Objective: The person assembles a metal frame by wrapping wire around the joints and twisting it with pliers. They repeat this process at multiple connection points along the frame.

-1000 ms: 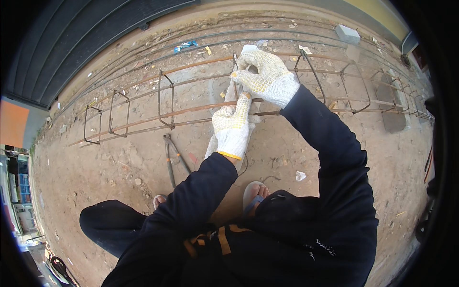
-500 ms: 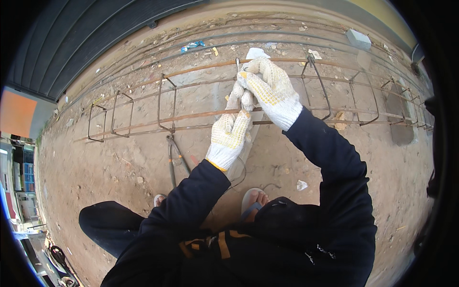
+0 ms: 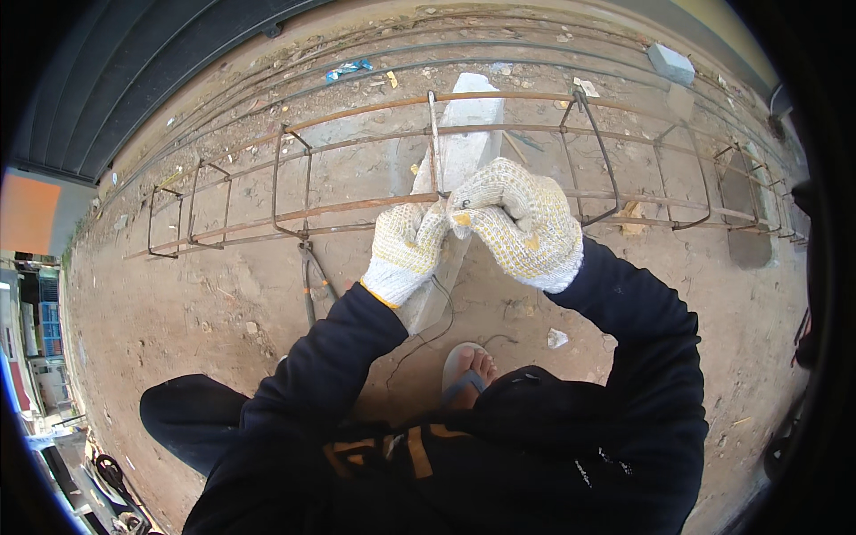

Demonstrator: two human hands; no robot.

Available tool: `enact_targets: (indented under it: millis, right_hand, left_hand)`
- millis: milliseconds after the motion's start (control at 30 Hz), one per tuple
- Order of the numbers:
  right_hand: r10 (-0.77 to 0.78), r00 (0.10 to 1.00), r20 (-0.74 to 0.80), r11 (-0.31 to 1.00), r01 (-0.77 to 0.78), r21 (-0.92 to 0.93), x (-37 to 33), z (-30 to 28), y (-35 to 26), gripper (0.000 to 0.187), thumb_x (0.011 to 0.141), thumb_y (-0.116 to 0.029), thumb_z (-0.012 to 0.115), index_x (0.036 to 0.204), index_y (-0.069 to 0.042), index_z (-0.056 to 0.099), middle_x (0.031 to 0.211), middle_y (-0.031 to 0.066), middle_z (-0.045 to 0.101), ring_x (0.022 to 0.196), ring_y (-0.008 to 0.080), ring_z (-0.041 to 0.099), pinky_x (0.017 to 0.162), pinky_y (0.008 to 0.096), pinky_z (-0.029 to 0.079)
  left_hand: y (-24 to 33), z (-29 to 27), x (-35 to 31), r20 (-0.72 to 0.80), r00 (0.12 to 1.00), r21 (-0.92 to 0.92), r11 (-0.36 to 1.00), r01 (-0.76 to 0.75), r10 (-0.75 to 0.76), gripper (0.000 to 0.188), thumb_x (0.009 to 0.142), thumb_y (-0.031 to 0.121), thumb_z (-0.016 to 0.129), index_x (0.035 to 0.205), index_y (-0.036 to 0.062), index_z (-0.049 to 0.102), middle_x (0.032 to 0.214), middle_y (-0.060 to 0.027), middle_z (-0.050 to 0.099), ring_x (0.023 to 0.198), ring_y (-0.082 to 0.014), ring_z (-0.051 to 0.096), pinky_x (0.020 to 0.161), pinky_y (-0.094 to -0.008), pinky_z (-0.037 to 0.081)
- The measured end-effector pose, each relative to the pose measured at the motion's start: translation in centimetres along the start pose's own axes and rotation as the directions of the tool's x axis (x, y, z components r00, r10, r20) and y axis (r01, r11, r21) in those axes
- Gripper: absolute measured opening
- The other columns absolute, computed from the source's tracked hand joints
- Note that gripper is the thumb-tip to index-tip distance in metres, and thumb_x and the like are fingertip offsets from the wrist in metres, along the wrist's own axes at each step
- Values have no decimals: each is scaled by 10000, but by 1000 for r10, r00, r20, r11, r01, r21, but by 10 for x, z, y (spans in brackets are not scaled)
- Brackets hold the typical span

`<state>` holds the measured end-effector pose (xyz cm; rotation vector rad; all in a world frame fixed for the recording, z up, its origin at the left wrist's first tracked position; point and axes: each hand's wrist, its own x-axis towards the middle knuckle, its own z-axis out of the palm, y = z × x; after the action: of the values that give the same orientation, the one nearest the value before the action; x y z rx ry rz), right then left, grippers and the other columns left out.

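Observation:
A rusty rebar cage (image 3: 357,206) of long bars and square stirrups lies across in front of me. Both my hands wear white knit gloves with yellow dots. At the near bar, by the lower end of a lighter stirrup (image 3: 435,143), my left hand (image 3: 403,248) has its fingertips pinched together. Close beside it on the right, my right hand (image 3: 524,223) is curled closed, thumb against fingers. What either pinch holds is too small to make out. A thin dark wire (image 3: 450,308) curves down below the left hand toward my foot.
Under the cage runs a pale grey beam (image 3: 473,111). Long-handled pincers (image 3: 308,281) with orange bands stand against the cage on the left. Loose bars (image 3: 526,62) lie along the far side, near a grey block (image 3: 670,64). My sandalled foot (image 3: 468,373) is below.
My right hand has come down from the far upper bar to the near bar. My left hand has shifted slightly left and down, uncovering the lighter stirrup and more of the beam.

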<state>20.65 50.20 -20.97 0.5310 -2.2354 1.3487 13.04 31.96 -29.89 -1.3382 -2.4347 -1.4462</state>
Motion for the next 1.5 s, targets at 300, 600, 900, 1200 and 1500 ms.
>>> enact_targets:
  millis: [300,600,900,1200,1500]
  right_hand:
    - [-157,928,339,900,275,-337,-32,-13,14,338,766,-130,612,1099,-163,662,1078,89,691,942,295,671,758,415,535]
    - [-35,881,472,721,349,-599,-42,9,25,265,856,-274,574,1080,-141,622,830,53,653,624,247,634,543,414,512]
    - [-118,801,588,673,500,-546,-55,-17,4,501,834,-218,610,1333,-211,557,1452,80,497,667,170,637,534,311,510]
    - [-52,992,115,952,84,-296,-11,-19,-1,287,793,-8,619,1075,-40,659,1027,108,703,968,300,681,835,375,547]
    - [-105,867,486,805,361,-471,38,-12,0,227,805,-240,645,978,-101,691,1101,100,650,943,331,637,770,448,524]
  left_hand:
    - [1,-22,12,203,967,122,975,-185,158,247,795,63,612,1036,72,665,881,-122,664,786,-313,644,651,-405,510]
    - [1,-16,4,212,928,-343,866,363,-305,260,863,66,627,1117,30,671,862,-140,699,706,-243,668,600,-323,507]
    - [-4,1,0,22,983,-336,924,181,-185,290,891,68,607,1176,30,643,817,-130,695,710,-249,665,637,-317,515]
    - [-6,2,-7,100,942,-416,847,332,-321,255,980,208,549,1109,12,650,881,-97,671,721,-197,601,641,-302,489]
    - [14,-3,-8,63,943,-659,696,285,-327,306,994,242,542,1145,-18,599,887,-52,638,615,-78,513,542,-247,460]
